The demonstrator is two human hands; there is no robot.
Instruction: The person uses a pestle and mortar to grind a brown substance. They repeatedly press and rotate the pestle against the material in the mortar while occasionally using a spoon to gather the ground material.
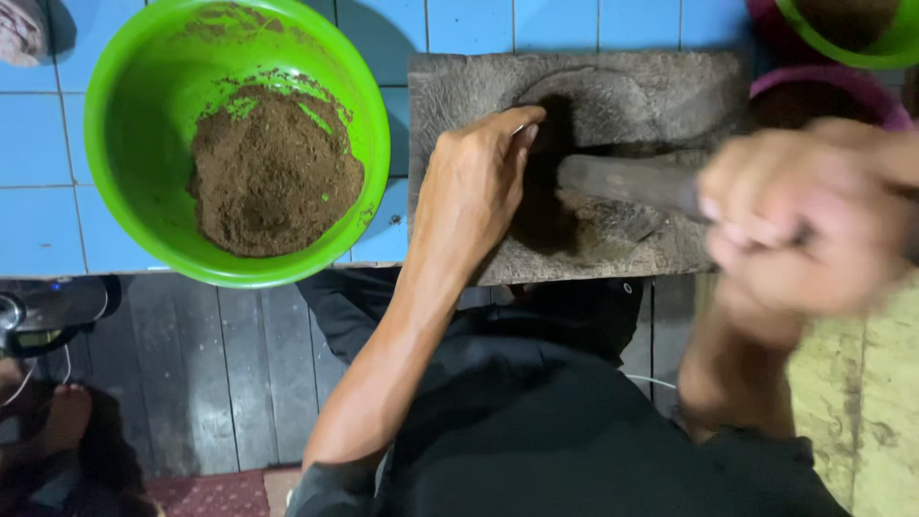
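A grey stone grinding slab lies on a blue tiled counter, with dark ground paste in its hollow. My left hand rests flat on the slab, its fingers curved around the paste. My right hand, blurred by motion, grips one end of a grey stone roller that lies across the hollow. To the left stands a bright green bowl holding a mound of brown ground powder.
The blue tiled counter ends at a dark wooden floor. Another green bowl and a pink bowl sit at the top right. A yellowish surface lies lower right. Another person's foot shows lower left.
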